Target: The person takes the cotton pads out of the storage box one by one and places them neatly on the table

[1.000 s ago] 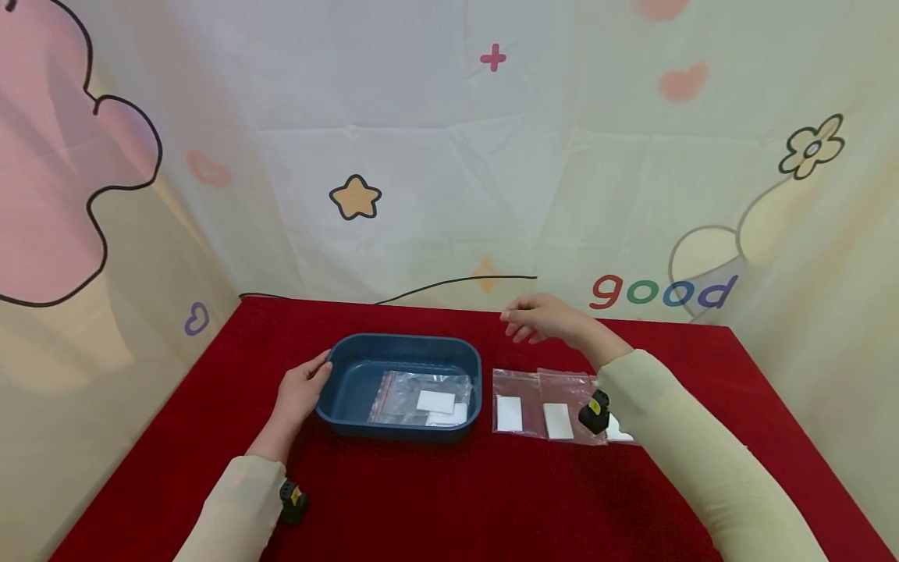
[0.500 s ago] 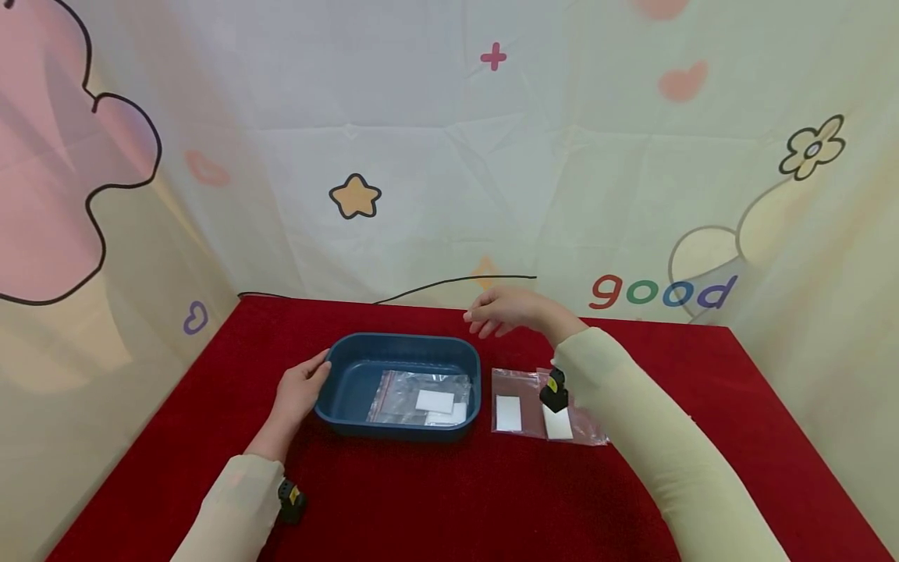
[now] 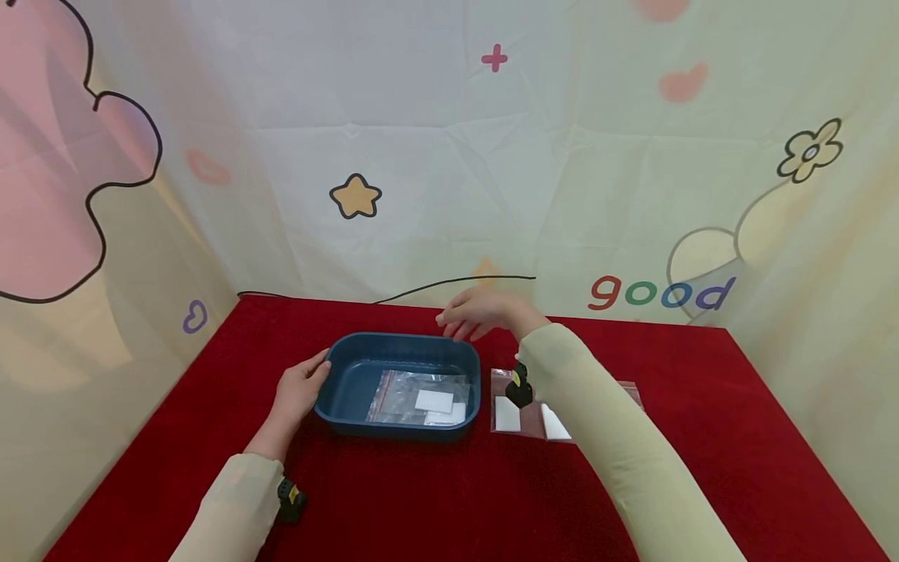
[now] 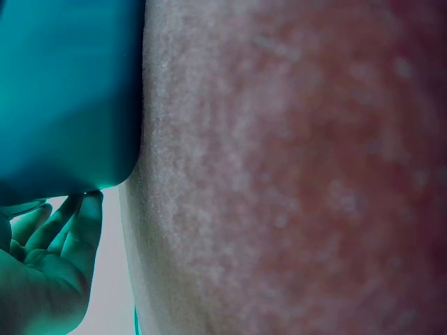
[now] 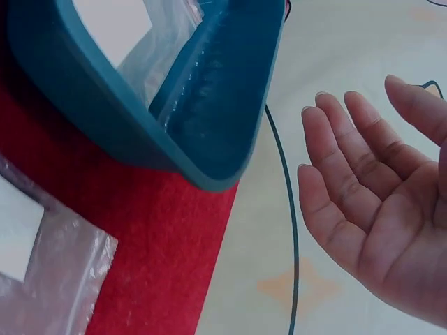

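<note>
A blue plastic bin (image 3: 351, 390) stands on the red table, with zip bags (image 3: 400, 394) inside, each visible white card (image 3: 434, 401) lying at their right. My left hand (image 3: 298, 390) rests against the bin's left end, fingertips and thumb touching its wall; in the left wrist view those fingers (image 4: 80, 230) look fairly straight. My right hand (image 3: 477, 312) hovers above the bin's far right corner, holding nothing. Its palm and loosely bent fingers (image 5: 363, 153) show in the right wrist view. Right of the bin, more zip bags (image 3: 500, 382) with white cards lie partly behind my right forearm.
Red cloth (image 3: 407, 499) covers the table. A printed curtain (image 3: 435, 156) hangs just behind its far edge. Black wrist cameras sit on the left wrist (image 3: 289, 499) and right wrist (image 3: 520, 386).
My right hand has moved left, from above the zip bags towards the bin's far right corner, its forearm now covering different bags. The left hand and bin stay nearly still.
</note>
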Available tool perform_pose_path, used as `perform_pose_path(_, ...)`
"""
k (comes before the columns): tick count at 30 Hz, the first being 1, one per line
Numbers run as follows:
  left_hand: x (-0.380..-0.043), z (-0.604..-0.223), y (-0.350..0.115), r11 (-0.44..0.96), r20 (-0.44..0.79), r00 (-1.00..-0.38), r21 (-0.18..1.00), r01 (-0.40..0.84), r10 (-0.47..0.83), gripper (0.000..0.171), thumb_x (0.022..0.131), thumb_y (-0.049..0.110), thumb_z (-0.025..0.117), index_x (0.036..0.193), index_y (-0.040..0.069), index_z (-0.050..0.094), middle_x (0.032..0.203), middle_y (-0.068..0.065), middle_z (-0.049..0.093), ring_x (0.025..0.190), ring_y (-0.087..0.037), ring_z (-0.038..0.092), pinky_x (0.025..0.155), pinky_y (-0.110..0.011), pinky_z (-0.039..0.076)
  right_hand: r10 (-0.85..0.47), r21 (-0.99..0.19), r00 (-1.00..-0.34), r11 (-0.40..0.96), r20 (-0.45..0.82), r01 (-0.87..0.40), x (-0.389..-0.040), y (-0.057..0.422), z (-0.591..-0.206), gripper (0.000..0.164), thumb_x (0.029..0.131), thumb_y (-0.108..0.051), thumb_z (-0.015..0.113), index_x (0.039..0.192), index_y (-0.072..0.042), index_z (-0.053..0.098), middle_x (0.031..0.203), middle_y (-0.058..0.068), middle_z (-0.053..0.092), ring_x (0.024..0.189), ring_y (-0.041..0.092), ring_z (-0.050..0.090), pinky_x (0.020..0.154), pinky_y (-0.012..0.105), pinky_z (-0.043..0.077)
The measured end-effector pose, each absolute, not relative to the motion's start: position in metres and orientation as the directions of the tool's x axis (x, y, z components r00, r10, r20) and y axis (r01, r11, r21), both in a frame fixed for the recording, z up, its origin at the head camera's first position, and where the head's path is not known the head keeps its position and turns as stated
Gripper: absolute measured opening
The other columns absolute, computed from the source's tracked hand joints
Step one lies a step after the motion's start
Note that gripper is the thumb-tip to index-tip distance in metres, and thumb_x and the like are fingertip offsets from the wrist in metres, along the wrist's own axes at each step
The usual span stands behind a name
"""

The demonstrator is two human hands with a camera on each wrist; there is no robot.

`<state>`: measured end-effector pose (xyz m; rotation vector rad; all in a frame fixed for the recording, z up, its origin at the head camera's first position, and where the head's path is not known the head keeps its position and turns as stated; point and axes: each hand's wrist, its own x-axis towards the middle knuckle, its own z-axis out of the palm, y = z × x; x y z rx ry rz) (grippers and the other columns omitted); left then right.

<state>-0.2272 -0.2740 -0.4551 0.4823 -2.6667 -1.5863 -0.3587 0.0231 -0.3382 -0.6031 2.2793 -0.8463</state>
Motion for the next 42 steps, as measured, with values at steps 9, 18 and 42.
perform_pose_path(9,-0.227,-0.458,-0.274,0.427,-0.156,-0.952,0.866,-0.261,-0.265,0.049,0.11,0.02,0.043,0.157,0.004,0.039,0.163,-0.023,0.036,0.153,-0.042,0.033,0.12,-0.058,0.038,-0.581,-0.701,-0.689,0.698,-0.433,-0.147,-0.359,0.006,-0.352,0.043,0.099,-0.03,0.066,0.134,-0.005,0.065,0.127,0.015,0.071,0.116,0.031,0.071,0.103,0.04,0.057)
perform_pose_path(18,-0.227,-0.459,-0.277,0.421,-0.151,-0.953,0.871,-0.254,-0.262,0.049,0.11,0.02,0.044,0.157,0.004,0.039,0.163,-0.022,0.036,0.153,-0.042,0.033,0.12,-0.058,0.038,-0.568,-0.685,-0.653,0.721,-0.501,-0.101,-0.358,-0.012,-0.358,0.047,0.101,-0.029,0.063,0.139,-0.002,0.061,0.135,0.017,0.067,0.124,0.033,0.067,0.111,0.042,0.053)
perform_pose_path(42,-0.227,-0.459,-0.277,0.457,-0.121,-0.96,0.86,-0.229,-0.252,0.049,0.11,0.021,0.046,0.156,0.004,0.041,0.162,-0.022,0.038,0.153,-0.041,0.033,0.122,-0.057,0.036,-0.485,-0.605,-0.612,0.796,-0.625,-0.014,-0.351,-0.033,-0.388,0.041,0.106,-0.024,0.055,0.141,-0.004,0.06,0.143,0.016,0.062,0.137,0.032,0.057,0.119,0.049,0.044)
